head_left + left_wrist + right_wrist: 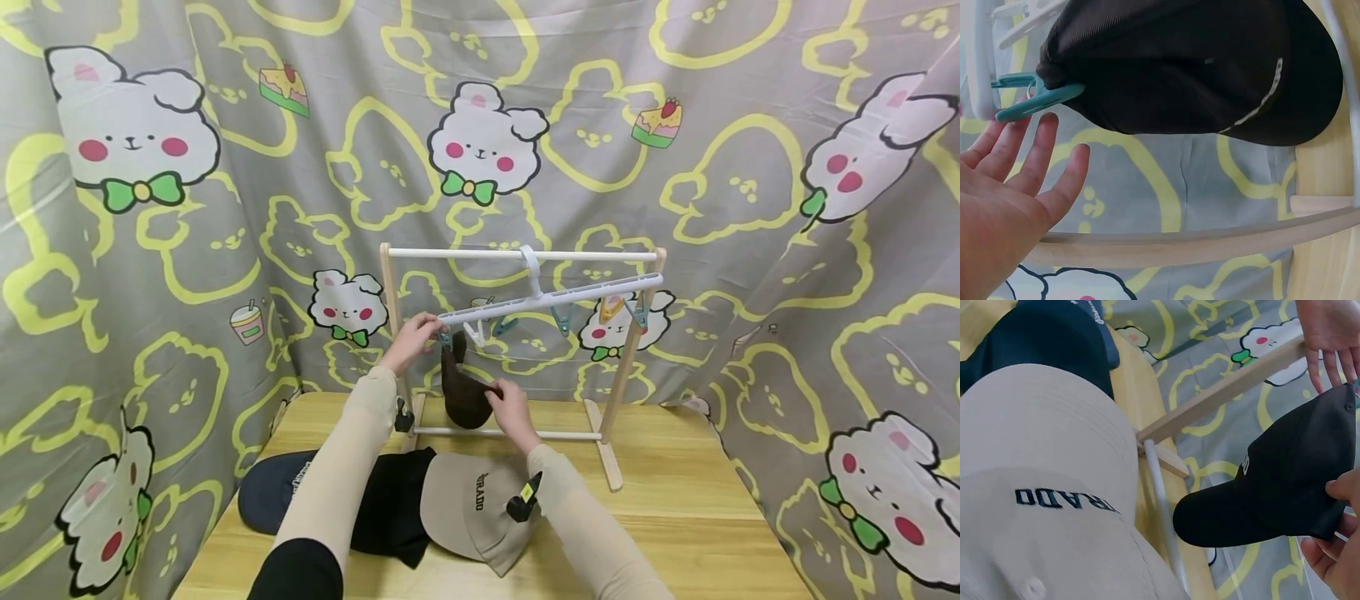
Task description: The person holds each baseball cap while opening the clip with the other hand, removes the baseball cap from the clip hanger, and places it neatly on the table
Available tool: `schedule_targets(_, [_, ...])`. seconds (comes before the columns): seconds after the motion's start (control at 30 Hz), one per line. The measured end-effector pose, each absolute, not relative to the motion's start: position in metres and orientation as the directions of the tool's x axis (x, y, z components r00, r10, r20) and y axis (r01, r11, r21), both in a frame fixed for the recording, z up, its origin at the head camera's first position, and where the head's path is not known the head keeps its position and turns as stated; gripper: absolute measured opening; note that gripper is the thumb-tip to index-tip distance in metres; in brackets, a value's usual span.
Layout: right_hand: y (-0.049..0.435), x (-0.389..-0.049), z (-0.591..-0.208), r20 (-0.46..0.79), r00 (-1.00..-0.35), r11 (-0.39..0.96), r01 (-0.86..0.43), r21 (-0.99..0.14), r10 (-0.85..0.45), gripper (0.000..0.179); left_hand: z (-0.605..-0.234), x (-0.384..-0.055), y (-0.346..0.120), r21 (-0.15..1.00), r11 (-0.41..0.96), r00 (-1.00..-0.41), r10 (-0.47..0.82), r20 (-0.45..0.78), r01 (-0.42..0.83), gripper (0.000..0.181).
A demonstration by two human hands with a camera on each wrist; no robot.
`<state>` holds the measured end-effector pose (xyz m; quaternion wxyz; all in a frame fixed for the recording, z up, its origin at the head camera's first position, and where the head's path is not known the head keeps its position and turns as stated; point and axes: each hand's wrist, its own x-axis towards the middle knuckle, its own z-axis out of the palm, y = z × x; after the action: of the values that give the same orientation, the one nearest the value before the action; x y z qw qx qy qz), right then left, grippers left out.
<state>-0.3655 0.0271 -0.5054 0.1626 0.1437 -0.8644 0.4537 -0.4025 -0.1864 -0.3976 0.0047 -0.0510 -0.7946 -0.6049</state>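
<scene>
A dark baseball cap hangs under the lowered left end of a pale clip hanger. In the left wrist view, a teal clip bites one end of the cap. My left hand is at that hanger end; its fingers are spread and nearly straight, fingertips at the clip, thumb hidden in the left wrist view. My right hand pinches the other edge of the cap, thumb on the near side and fingers behind. The cap's brim points down towards the rack's lower bar.
The hanger hooks over the white top bar of a wooden rack. Other clips, including an orange one, dangle from it. Below my forearms lie a beige cap, a black cap and a navy cap on the wooden table.
</scene>
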Motion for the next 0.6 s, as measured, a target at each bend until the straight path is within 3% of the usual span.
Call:
schedule_targets(0.23, [0.039, -0.37, -0.501, 0.405, -0.914, 0.531, -0.361, -0.766, -0.038, 0.01, -0.401, -0.403, -0.188, 0.934, 0.325, -0.988, 0.089, 0.128, 0.15, 0.028])
schedule_targets(0.6, [0.05, -0.376, -0.505, 0.382, -0.924, 0.529, -0.326, -0.784, -0.003, 0.014, -0.408, -0.397, -0.184, 0.92, 0.34, -0.981, 0.087, 0.175, 0.194, 0.036])
